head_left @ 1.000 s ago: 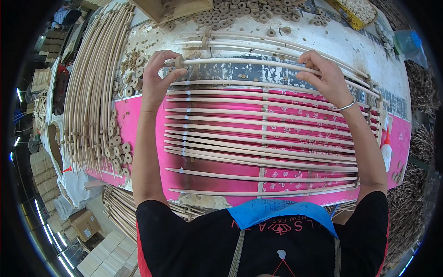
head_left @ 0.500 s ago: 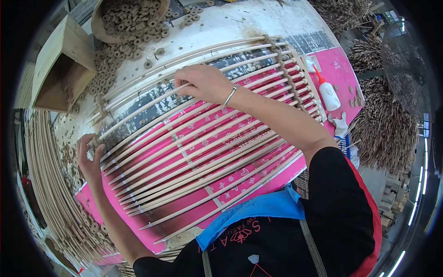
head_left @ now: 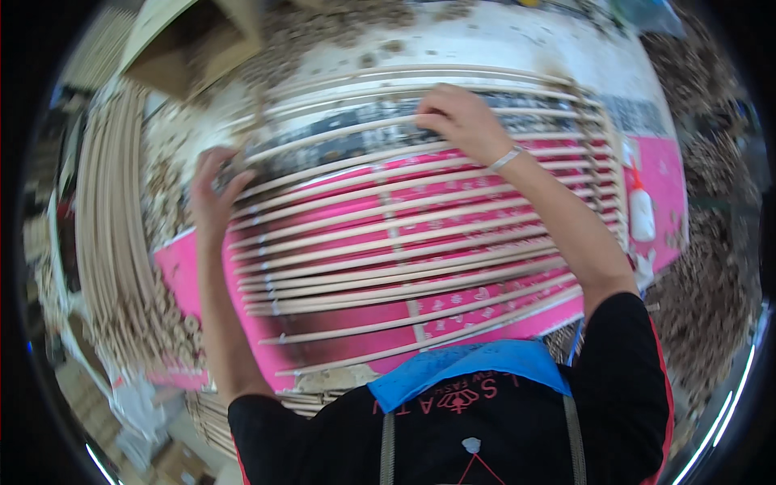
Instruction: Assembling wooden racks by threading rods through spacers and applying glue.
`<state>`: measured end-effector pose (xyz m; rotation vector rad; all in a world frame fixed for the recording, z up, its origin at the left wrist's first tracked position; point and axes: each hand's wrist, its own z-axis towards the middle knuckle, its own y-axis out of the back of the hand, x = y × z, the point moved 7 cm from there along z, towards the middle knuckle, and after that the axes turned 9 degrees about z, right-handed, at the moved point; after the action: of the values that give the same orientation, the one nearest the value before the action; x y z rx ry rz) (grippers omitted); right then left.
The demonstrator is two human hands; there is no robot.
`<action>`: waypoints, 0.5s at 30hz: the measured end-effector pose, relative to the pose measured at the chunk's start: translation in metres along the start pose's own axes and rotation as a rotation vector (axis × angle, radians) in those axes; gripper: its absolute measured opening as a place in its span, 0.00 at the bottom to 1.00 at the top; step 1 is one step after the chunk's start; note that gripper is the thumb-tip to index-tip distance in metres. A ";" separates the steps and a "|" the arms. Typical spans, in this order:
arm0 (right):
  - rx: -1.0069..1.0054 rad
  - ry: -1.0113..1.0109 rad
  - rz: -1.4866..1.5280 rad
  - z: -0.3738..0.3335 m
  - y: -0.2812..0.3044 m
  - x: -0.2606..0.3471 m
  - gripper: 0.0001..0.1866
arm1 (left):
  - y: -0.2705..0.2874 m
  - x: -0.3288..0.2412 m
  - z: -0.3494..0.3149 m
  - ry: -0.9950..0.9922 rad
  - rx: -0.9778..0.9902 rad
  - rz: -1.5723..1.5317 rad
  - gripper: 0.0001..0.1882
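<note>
Pale wooden rods lie side by side across the table, forming a slatted row with brown wooden rings (head_left: 592, 153) strung along their right ends. My right hand (head_left: 467, 121), a bracelet at its wrist, pinches one wooden rod (head_left: 339, 132) in the far part of the row. At that rod's left end is my left hand (head_left: 212, 190), its thumb and fingers curled around a small brown ring (head_left: 240, 161). Blur hides how far the ring sits on the rod tip.
Many loose rings (head_left: 347, 28) are scattered at the back beside a wooden box (head_left: 234, 24). Long rods (head_left: 109, 202) are stacked at left. A white glue bottle (head_left: 642, 214) with a red nozzle stands on the pink cover (head_left: 664, 174) at right. Brown bundles lie beyond it.
My view has turned, so the table and rods sit farther right and more level. Both hands keep their places on the same rod, the right one pinching it, the left at its end.
</note>
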<state>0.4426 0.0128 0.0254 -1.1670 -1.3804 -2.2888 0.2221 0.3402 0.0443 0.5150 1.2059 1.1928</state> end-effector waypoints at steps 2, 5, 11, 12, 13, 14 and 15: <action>-0.028 -0.026 -0.057 -0.004 0.002 -0.003 0.10 | -0.002 -0.005 0.002 -0.012 -0.011 -0.002 0.21; -0.008 -0.055 -0.101 -0.002 0.001 0.009 0.10 | 0.001 -0.004 -0.003 0.047 -0.002 -0.029 0.21; 0.012 -0.088 -0.070 -0.002 0.002 0.004 0.10 | -0.003 0.002 -0.005 0.127 0.065 -0.040 0.21; 0.012 -0.088 -0.069 -0.001 0.001 0.004 0.10 | -0.004 0.003 -0.004 0.127 0.066 -0.040 0.21; 0.008 -0.061 -0.099 0.000 0.001 0.005 0.10 | -0.004 0.002 -0.004 0.105 0.038 -0.036 0.21; 0.004 -0.033 -0.129 0.000 0.001 0.007 0.10 | -0.004 0.001 -0.003 0.084 0.010 -0.033 0.21; 0.006 -0.030 -0.126 0.000 0.000 0.007 0.10 | -0.005 0.002 -0.002 0.087 0.009 -0.030 0.21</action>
<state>0.4380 0.0142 0.0308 -1.1484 -1.5109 -2.3587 0.2227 0.3396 0.0384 0.4540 1.2897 1.1946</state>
